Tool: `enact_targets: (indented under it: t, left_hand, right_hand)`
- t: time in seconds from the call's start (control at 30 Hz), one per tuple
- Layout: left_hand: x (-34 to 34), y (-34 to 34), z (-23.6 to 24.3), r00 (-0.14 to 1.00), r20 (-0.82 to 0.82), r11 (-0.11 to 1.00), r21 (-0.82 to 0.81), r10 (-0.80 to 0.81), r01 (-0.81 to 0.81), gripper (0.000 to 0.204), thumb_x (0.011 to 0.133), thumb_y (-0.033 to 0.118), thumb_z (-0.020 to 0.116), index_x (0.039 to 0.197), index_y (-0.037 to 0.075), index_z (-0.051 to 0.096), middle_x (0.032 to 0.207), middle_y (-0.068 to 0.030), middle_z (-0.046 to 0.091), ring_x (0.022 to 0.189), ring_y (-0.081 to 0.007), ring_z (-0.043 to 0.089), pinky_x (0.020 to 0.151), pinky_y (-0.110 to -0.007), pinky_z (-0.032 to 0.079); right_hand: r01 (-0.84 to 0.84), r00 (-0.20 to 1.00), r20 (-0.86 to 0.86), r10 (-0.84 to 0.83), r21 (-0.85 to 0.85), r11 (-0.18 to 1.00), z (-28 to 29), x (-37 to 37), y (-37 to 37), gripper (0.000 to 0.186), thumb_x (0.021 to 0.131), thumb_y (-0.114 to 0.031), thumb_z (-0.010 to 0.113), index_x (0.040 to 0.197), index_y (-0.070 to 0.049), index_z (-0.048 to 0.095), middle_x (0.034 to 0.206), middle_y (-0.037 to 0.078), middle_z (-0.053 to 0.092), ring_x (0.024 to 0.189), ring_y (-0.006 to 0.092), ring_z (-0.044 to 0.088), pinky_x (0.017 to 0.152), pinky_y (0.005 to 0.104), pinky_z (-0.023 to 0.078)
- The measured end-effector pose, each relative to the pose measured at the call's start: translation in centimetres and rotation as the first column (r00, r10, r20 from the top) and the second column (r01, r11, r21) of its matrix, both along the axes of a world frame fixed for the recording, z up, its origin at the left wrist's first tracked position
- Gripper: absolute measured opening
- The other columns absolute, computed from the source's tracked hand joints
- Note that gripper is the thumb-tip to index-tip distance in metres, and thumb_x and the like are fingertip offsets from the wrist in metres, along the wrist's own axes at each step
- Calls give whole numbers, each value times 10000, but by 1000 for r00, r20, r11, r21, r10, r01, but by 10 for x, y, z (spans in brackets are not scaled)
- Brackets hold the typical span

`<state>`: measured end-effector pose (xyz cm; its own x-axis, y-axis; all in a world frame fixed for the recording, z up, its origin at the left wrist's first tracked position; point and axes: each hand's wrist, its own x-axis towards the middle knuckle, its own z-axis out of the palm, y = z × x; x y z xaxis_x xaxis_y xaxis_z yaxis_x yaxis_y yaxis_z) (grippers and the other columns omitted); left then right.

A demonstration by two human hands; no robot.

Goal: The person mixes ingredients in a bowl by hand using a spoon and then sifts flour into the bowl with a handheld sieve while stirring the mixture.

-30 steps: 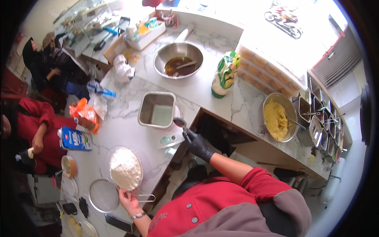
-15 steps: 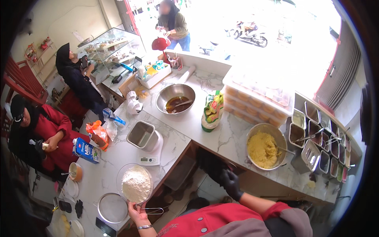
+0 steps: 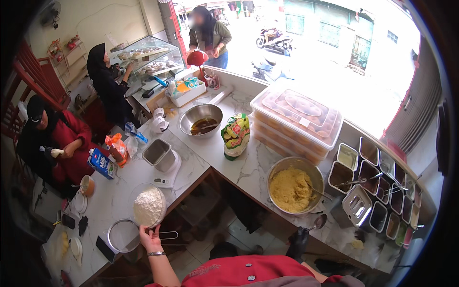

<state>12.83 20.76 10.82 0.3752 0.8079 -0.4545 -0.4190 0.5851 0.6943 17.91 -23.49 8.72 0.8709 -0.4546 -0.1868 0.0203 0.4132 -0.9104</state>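
My bare left hand [image 3: 151, 239], with a band on its wrist, has its fingers on the near rim of a clear bowl [image 3: 163, 210] heaped with white flour [image 3: 148, 206]. Beside that hand lies a round sieve [image 3: 123, 236], its wire handle passing beyond my fingers. At the counter's front edge, my black-gloved right hand [image 3: 299, 243] is closed around the handle of a metal spoon [image 3: 320, 221]. Just beyond the spoon stands a steel bowl [image 3: 319, 178] of yellow dough [image 3: 291, 189], a utensil handle leaning out of it.
A kitchen scale [image 3: 168, 179] carries a metal tin [image 3: 159, 154]. Behind are a steel bowl with dark liquid [image 3: 203, 128], a green pouch [image 3: 236, 137] and stacked plastic boxes [image 3: 296, 117]. Topping containers [image 3: 356, 205] line the right. Two people [image 3: 67, 138] stand left; another is outside.
My right hand has moved right, up to the counter edge, where a spoon now shows in it. My left hand stays at the flour bowl. The whole view has shifted.
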Motion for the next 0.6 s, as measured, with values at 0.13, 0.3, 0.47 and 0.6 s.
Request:
enact_targets:
  t: [0.13,0.3,0.47,0.6]
  left_hand:
    - [3,-35,22,996,-40,997,3,-79,79,86,708,81,544,766,30,507,643,5,479,342,-59,261,613,-412,565]
    - [31,-86,25,930,-50,931,-12,-364,364,124,706,31,552,829,39,539,640,2,486,375,-48,323,608,-430,558]
    - [85,-147,38,807,-78,810,-113,-585,576,326,707,0,540,1027,58,539,679,23,507,442,-32,372,645,-440,548]
    - [129,-167,15,755,-1,752,-91,-655,652,329,724,-16,520,1039,77,534,676,38,498,427,-21,350,649,-437,547]
  right_hand:
    - [-164,984,65,168,-61,985,-16,-10,-1,119,869,-190,492,832,-117,407,578,-36,355,494,48,367,401,199,317]
    - [-206,978,-28,204,-173,963,0,-4,24,125,864,-185,511,823,-115,415,642,-49,372,535,35,360,457,193,320]
    - [-121,992,11,127,-235,964,6,-9,32,119,862,-143,527,801,-95,437,683,-55,374,612,39,357,539,205,316]
    - [-59,998,-28,53,-267,962,9,-17,36,127,849,-94,535,791,-74,424,700,-57,354,651,43,338,572,205,306]
